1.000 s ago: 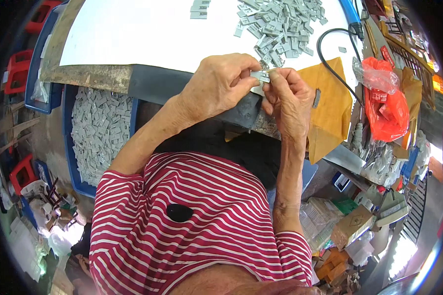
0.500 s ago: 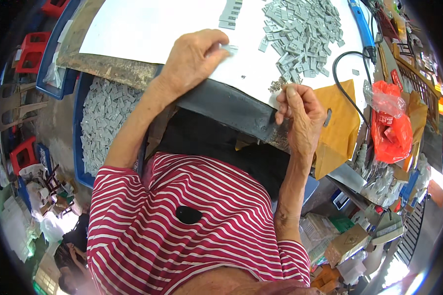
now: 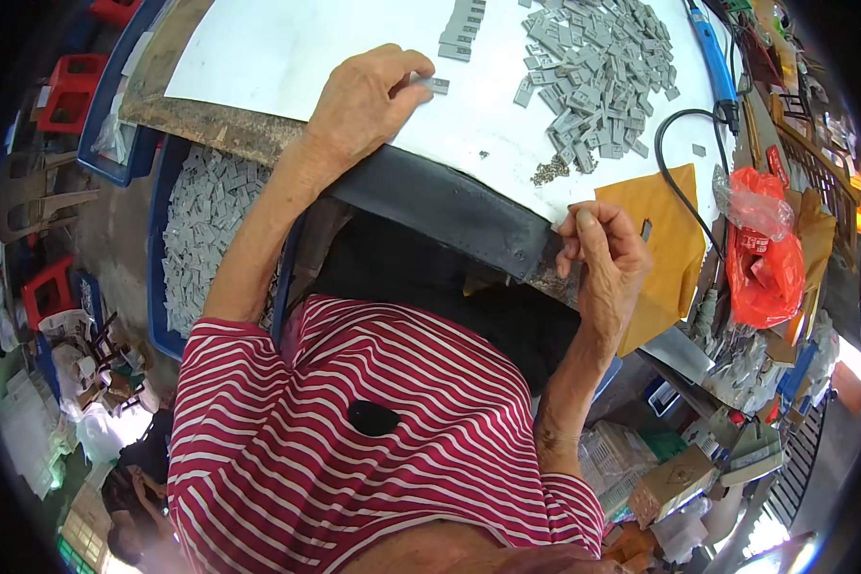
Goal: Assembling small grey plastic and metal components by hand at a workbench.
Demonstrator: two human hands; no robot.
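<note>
Head view: pinching a grey piece (image 3: 440,86) by its left end in the left hand (image 3: 361,103), probably to leave its right end uncovered. Beyond, set out in a row (image 3: 462,33), likely for keeping apart from the loose pile (image 3: 607,86). Located just right of the left hand, over the desk (image 3: 210,124), well apart from the loosely curled right hand (image 3: 609,263); cannot tell whether anything tiny is held there.

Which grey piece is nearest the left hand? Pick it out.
The grey piece at the left hand's fingertips, just below the row; pieces in the row and the pile lie apart from that hand.
</note>
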